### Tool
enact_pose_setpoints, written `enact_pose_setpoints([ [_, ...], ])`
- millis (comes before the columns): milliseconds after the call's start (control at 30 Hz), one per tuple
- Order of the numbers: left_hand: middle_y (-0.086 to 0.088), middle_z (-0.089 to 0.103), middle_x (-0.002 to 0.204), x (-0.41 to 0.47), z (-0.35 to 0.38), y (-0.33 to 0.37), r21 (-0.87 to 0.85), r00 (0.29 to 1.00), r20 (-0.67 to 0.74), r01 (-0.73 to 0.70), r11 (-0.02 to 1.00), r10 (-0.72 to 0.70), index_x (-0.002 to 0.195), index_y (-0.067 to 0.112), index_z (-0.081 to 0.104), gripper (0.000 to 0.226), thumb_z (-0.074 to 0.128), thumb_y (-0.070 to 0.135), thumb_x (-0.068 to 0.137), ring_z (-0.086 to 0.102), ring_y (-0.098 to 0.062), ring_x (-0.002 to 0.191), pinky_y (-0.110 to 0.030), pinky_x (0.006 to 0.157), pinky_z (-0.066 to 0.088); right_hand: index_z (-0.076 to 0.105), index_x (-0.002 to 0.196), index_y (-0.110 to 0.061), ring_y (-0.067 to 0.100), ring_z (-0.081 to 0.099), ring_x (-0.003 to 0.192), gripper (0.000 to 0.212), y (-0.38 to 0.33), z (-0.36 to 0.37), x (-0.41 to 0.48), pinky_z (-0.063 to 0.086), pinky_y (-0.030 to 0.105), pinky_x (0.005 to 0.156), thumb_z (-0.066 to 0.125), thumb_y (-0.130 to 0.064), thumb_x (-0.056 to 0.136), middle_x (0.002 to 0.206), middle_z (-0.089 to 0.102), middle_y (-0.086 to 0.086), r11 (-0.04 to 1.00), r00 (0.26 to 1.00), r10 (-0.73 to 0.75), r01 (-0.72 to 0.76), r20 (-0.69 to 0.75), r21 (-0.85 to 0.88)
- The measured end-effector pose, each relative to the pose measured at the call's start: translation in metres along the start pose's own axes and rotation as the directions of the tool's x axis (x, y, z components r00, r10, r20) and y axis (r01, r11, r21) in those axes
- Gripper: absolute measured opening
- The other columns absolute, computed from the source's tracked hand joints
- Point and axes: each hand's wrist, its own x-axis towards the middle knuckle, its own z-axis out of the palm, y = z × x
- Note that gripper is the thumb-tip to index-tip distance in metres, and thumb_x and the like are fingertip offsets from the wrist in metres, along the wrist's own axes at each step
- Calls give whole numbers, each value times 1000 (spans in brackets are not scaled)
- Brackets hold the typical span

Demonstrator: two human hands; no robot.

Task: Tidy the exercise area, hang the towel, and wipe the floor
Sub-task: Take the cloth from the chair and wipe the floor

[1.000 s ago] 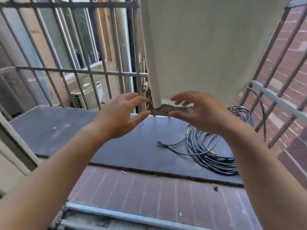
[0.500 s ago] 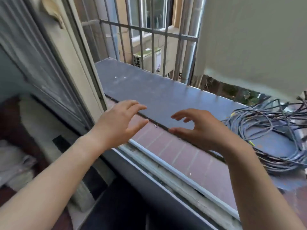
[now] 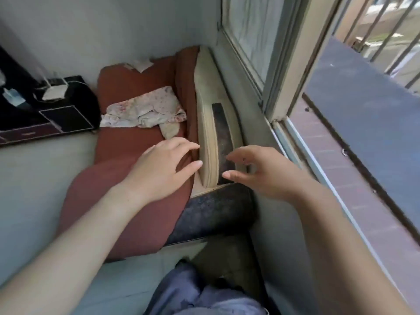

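Observation:
Both my hands hover empty above the corner by the window. My left hand [image 3: 162, 169] is spread with relaxed fingers over a dark red mat [image 3: 127, 160] on the floor. My right hand [image 3: 261, 171] is held out, fingers loosely bent, over a beige folded mat [image 3: 205, 123] that leans on edge against the wall. A dark speckled foam roller [image 3: 216, 212] lies below both hands. A crumpled floral cloth [image 3: 145, 109] rests on the red mat, farther from me. The towel is out of view.
A black case [image 3: 66, 110] with white chargers on top sits at the left by the wall. The open window frame [image 3: 293, 64] and its sill [image 3: 341, 169] run along the right, with a dark ledge and bars outside. My blue trouser leg [image 3: 204, 296] shows below.
My view has swung from the hung towel and cable coil outside down and left into the room corner. Both hands stayed open and empty, keeping the same pose.

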Motion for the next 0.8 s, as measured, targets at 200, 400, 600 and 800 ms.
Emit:
enact_pose_setpoints([
  [200,11,47,135,-70,-11,-63,-82,981,-68,178,981,-183,132,31,48,66,23,66,81,42,-14,126,-41,106,35,61,113,-21,10,55,88,40,-69,51,33,40,19,74,64,-45,81,106,62,-6,988,984,-152,151,93,12],
  [400,14,44,136,-168,-29,-148,-193,915,-116,361,912,-387,131,36,46,58,29,66,84,47,-13,120,-33,97,42,59,120,-22,7,54,102,46,-176,127,67,39,18,83,65,-46,81,114,60,-8,949,927,-314,316,205,24],
  [600,14,44,137,-293,-47,-234,-231,771,-165,577,784,-615,133,32,46,60,30,63,84,42,-6,124,-19,91,32,59,120,-23,-2,47,92,45,-297,228,96,31,9,71,65,-45,81,118,62,-7,851,792,-515,518,329,85],
  [800,9,48,135,-408,-63,-297,-217,580,-228,753,621,-782,132,28,47,73,20,68,77,44,-11,123,-24,92,36,62,115,-19,4,54,93,39,-412,314,113,33,9,75,67,-37,82,115,63,-3,737,630,-662,646,405,199],
])
